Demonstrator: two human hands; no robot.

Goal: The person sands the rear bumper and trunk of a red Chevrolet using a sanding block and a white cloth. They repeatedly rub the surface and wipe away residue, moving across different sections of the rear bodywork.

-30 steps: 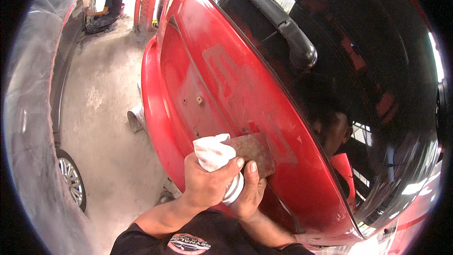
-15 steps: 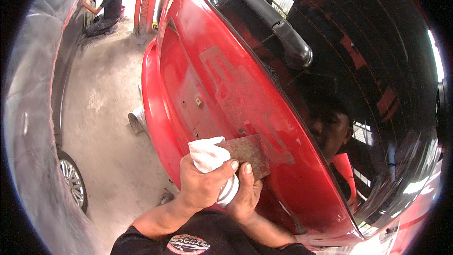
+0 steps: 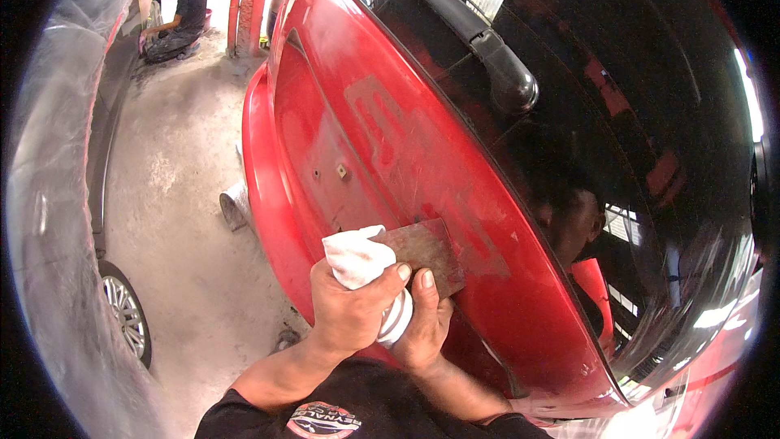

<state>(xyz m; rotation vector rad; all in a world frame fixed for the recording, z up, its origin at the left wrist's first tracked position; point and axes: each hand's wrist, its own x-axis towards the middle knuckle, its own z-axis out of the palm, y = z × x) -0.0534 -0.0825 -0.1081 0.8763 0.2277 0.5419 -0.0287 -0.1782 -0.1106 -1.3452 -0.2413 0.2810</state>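
Note:
My left hand [image 3: 348, 309] is closed around a bunched white cloth [image 3: 357, 258], its thumb pointing toward the plate. Beside it my right hand [image 3: 421, 329] closes on the lower end of a flat, rectangular, brownish-grey scraper plate [image 3: 426, 254], thumb up along its edge. More of the cloth shows between the two hands. The far edge of the plate lies against the red car tailgate [image 3: 520, 317]. Dull, sanded-looking outlines [image 3: 382, 126] mark the panel's paint ahead of the plate. My fingers behind the plate and cloth are hidden.
Dark rear glass [image 3: 634, 154] with a black wiper arm [image 3: 487, 49] borders the panel on the right. A plastic-covered car [image 3: 57, 195] with a silver wheel [image 3: 123, 313] stands left across the concrete floor [image 3: 179, 219]. Another person [image 3: 183, 12] crouches at the far left near a red post [image 3: 250, 4].
The scraper plate has moved slightly up the panel and tilted, with both hands still gripping. The far person's arms have moved lower.

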